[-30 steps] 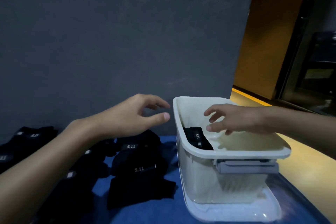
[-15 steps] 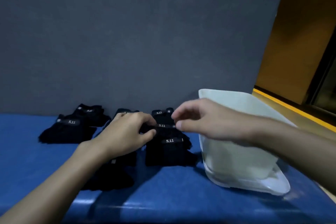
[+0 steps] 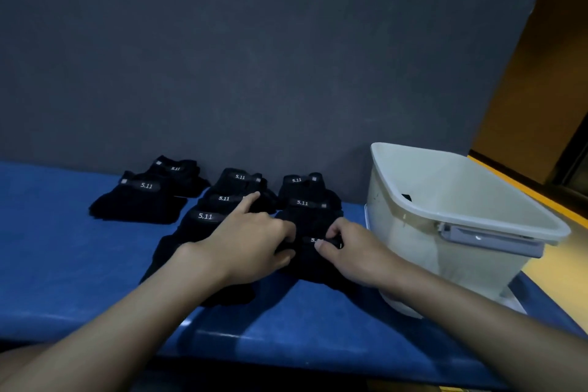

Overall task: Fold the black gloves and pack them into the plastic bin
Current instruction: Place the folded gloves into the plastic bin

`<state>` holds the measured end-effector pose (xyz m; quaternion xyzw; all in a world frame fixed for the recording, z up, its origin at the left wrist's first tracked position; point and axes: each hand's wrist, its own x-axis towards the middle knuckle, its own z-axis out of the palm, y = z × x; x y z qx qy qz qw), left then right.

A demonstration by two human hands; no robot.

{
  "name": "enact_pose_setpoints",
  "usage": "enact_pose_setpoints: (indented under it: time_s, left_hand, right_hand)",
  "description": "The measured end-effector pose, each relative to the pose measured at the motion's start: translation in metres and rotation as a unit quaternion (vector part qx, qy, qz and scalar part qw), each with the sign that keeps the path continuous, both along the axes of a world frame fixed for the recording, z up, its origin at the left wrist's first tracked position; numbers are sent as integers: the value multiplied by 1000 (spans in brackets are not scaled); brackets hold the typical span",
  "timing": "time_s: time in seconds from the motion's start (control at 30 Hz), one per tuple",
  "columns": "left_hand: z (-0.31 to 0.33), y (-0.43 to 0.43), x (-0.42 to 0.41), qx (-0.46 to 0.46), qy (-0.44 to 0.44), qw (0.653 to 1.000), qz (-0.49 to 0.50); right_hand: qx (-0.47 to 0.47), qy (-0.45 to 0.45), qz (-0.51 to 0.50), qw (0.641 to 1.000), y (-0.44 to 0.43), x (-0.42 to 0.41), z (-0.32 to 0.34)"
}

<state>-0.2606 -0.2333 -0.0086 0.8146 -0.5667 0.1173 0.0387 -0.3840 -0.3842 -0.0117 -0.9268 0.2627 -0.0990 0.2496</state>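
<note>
Several black gloves with white "5.11" labels lie on the blue table (image 3: pixel 63 264) in three groups. The nearest glove (image 3: pixel 310 256) lies just left of the white plastic bin (image 3: pixel 461 216). My left hand (image 3: pixel 251 242) grips this glove's left edge with the index finger stretched out over the middle pile (image 3: pixel 222 200). Its right side, at the label, is pinched by my right hand (image 3: pixel 353 251). A dark scrap of a glove (image 3: pixel 406 197) shows inside the bin. The far left pile (image 3: pixel 143 197) lies untouched.
A grey wall (image 3: pixel 254 57) stands right behind the gloves. The bin has a grey latch handle (image 3: pixel 490 237) on its near side and sits on its lid at the table's right end. An orange floor (image 3: pixel 556 264) lies beyond.
Both hands left the bin and came down left onto the glove beside it, where they now grip it. The view swung left and down.
</note>
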Motion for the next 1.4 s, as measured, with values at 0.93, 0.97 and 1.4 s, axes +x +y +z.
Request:
enact_pose_setpoints:
  time_s: [0.93,0.97,1.4]
  left_hand:
    - [83,25,-23,-312,370,874,30]
    - [90,20,-26,-321,397,860,16]
    - [162,-121,-57,-317,550,749,-191]
  right_hand:
    - [219,-328,94,914,26,-30,77]
    - [217,-342,96,909,26,-32,83]
    - [151,-395,-15,906,-59,-87,122]
